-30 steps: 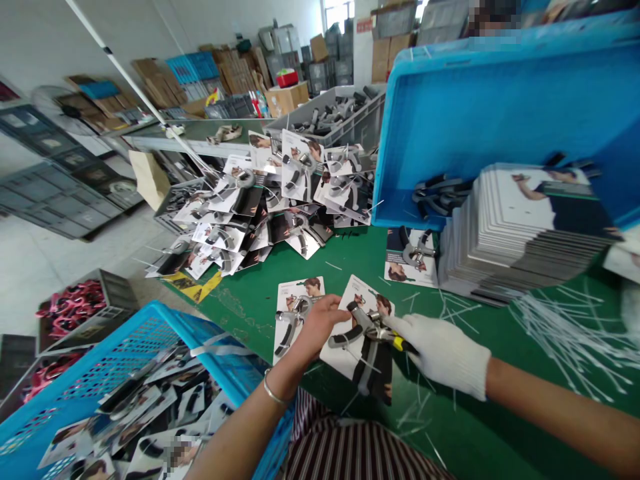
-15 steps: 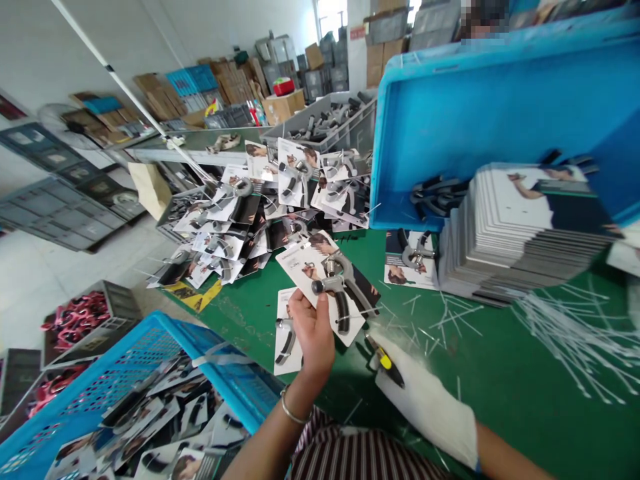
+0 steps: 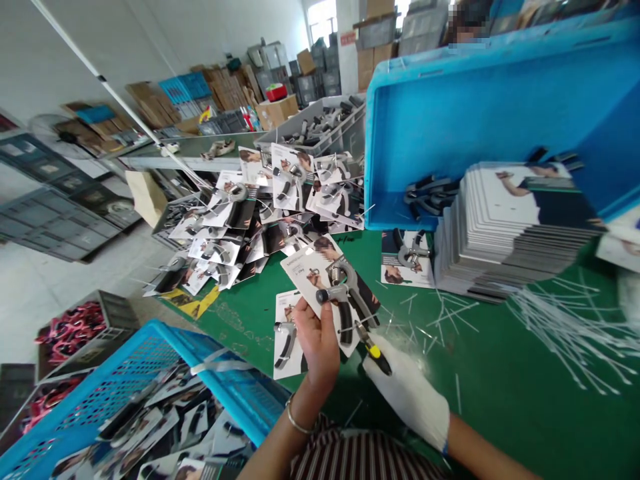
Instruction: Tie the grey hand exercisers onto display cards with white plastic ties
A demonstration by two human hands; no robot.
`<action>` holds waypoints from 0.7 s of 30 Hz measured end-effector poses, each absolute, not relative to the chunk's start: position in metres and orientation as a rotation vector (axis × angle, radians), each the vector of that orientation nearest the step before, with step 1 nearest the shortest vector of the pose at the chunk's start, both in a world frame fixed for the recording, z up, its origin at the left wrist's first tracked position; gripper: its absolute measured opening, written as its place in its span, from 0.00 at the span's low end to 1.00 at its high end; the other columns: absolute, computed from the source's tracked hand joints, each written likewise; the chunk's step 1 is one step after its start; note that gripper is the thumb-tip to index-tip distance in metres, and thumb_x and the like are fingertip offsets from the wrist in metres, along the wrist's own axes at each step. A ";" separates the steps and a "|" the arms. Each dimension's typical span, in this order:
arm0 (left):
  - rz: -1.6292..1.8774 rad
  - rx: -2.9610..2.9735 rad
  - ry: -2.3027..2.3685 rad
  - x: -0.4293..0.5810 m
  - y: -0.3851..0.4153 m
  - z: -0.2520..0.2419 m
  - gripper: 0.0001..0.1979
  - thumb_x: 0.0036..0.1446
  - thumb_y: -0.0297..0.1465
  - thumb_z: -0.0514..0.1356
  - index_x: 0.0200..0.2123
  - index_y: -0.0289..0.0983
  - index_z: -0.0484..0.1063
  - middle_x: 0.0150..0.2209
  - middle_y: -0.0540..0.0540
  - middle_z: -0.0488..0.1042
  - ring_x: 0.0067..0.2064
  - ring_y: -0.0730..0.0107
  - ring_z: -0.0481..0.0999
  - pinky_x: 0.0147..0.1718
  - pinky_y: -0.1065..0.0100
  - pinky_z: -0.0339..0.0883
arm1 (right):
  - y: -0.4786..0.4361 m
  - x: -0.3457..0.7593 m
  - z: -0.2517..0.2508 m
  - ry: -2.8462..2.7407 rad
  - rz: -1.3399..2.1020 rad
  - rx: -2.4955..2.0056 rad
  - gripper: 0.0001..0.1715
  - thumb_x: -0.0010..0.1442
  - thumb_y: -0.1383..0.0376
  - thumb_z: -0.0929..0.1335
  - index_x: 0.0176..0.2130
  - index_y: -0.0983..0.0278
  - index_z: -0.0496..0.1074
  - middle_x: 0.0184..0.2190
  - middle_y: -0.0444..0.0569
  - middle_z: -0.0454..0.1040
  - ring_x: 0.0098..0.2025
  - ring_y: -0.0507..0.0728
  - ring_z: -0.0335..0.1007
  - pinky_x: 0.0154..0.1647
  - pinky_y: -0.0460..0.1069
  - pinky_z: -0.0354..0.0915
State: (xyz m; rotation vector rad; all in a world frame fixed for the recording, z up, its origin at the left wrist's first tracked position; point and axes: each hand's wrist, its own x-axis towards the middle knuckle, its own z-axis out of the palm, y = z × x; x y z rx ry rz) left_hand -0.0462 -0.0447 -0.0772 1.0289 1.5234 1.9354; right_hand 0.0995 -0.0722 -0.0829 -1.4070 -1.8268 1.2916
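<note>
Between thumb and fingers, my bare left hand (image 3: 319, 340) holds a carded hand grip strengthener (image 3: 345, 293), tilted above the table. A thin cable tie crosses its handles near the lower end. My right hand (image 3: 407, 390), in a white glove, is closed around cutting pliers (image 3: 373, 348) with yellow and black handles. Their tip is at the cable tie by the card's lower right edge; whether the jaws touch it I cannot tell. Partly behind my left hand, another carded hand grip (image 3: 286, 340) lies on the green table (image 3: 480, 387).
A stack of printed cards (image 3: 510, 227) stands before a blue bin (image 3: 480, 100). White cable ties (image 3: 575, 333) and clipped bits lie at right. Carded grips (image 3: 220, 253) are piled at back left. A blue basket (image 3: 220, 360) of carded grips stands at lower left.
My right hand has brought the pliers up and left to the card's lower edge. My left hand keeps hold of the carded grip, nearly still. The whole view has shifted slightly.
</note>
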 end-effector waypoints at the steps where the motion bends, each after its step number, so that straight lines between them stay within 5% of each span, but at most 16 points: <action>1: 1.914 1.009 1.520 -0.048 -0.045 -0.078 0.18 0.64 0.33 0.60 0.55 0.39 0.62 0.55 0.38 0.73 0.57 0.63 0.74 0.57 0.59 0.66 | -0.074 0.099 -0.082 -1.856 1.288 -1.404 0.25 0.60 0.69 0.64 0.55 0.60 0.72 0.47 0.51 0.79 0.48 0.60 0.77 0.52 0.54 0.69; 10: 1.510 0.880 1.772 -0.160 -0.071 -0.091 0.21 0.58 0.40 0.61 0.52 0.38 0.69 0.46 0.41 0.79 0.45 0.54 0.80 0.45 0.56 0.73 | -0.104 0.093 -0.086 -1.905 1.563 -1.185 0.25 0.59 0.66 0.66 0.56 0.57 0.72 0.48 0.49 0.79 0.50 0.60 0.76 0.54 0.53 0.68; 13: 1.317 1.057 2.111 -0.200 -0.079 -0.091 0.22 0.49 0.39 0.66 0.48 0.38 0.73 0.47 0.40 0.77 0.51 0.46 0.75 0.52 0.46 0.67 | -0.093 0.095 -0.095 -1.646 1.790 -1.308 0.17 0.61 0.62 0.65 0.49 0.61 0.74 0.31 0.46 0.78 0.30 0.56 0.74 0.34 0.50 0.70; 16: 1.455 1.102 2.138 -0.209 -0.055 -0.080 0.25 0.42 0.35 0.70 0.47 0.38 0.74 0.52 0.39 0.72 0.59 0.46 0.68 0.59 0.46 0.59 | -0.081 0.102 -0.099 -1.211 2.122 -1.255 0.15 0.62 0.56 0.66 0.41 0.64 0.73 0.20 0.41 0.68 0.19 0.51 0.62 0.20 0.46 0.60; 21: 1.610 0.844 1.827 -0.184 0.056 -0.057 0.20 0.54 0.34 0.68 0.48 0.34 0.72 0.47 0.40 0.75 0.49 0.59 0.75 0.50 0.56 0.70 | -0.083 0.112 -0.096 -0.471 2.368 -0.889 0.28 0.62 0.52 0.67 0.58 0.59 0.65 0.37 0.49 0.74 0.30 0.54 0.71 0.32 0.51 0.68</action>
